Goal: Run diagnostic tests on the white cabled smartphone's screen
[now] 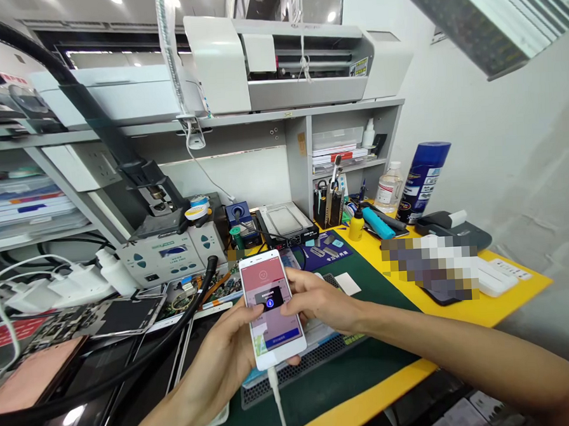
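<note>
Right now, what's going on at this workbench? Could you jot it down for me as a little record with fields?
Setting: cluttered electronics repair bench with shelves
Left hand: holds the white phone from below, thumb on the lit screen
Right hand: grips the phone's right edge, fingers across the screen
Cable: white, plugged into the phone's bottom end
Beneath: green mat on a yellow table
Nearby: blue spray can, clear bottle, grey station with buttons

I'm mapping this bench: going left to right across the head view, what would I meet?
White squeeze bottle → grey control station → phone → yellow bottle → clear bottle → blue spray can.
</note>
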`<state>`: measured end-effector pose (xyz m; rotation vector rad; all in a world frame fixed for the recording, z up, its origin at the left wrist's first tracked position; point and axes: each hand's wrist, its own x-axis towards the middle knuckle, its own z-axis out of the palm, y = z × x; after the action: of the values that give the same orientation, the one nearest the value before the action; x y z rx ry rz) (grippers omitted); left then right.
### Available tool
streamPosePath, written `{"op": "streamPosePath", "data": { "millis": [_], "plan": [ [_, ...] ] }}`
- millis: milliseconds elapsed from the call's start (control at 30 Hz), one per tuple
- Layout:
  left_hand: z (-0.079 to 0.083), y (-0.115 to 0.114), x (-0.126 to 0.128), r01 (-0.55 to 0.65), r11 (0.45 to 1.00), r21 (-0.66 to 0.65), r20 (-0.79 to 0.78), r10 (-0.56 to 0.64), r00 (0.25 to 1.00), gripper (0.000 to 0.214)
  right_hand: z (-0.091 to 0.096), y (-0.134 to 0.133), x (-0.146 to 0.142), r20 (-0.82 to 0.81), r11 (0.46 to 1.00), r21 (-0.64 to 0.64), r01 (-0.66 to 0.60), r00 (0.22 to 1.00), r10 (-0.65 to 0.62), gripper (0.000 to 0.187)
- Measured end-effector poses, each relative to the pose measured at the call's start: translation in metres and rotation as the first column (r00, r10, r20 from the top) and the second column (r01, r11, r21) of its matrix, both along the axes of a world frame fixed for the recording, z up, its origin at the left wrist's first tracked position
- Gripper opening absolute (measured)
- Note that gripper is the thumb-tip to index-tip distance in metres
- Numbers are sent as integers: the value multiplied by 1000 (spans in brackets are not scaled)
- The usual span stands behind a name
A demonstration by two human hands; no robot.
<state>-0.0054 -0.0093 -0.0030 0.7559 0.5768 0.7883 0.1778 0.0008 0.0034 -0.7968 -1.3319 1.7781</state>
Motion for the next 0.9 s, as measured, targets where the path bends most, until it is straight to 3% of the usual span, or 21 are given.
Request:
{"op": "streamPosePath", "data": {
  "millis": [467,900],
  "plan": [
    [0,0,0,7,1000,4,2,-7,1000,56,-3,1,1,29,1000,19,6,1000,-7,40],
    [-3,1,-1,8,1000,3,1,-8,1000,53,-3,1,1,1,1000,25,3,1000,-3,48]
  ]
}}
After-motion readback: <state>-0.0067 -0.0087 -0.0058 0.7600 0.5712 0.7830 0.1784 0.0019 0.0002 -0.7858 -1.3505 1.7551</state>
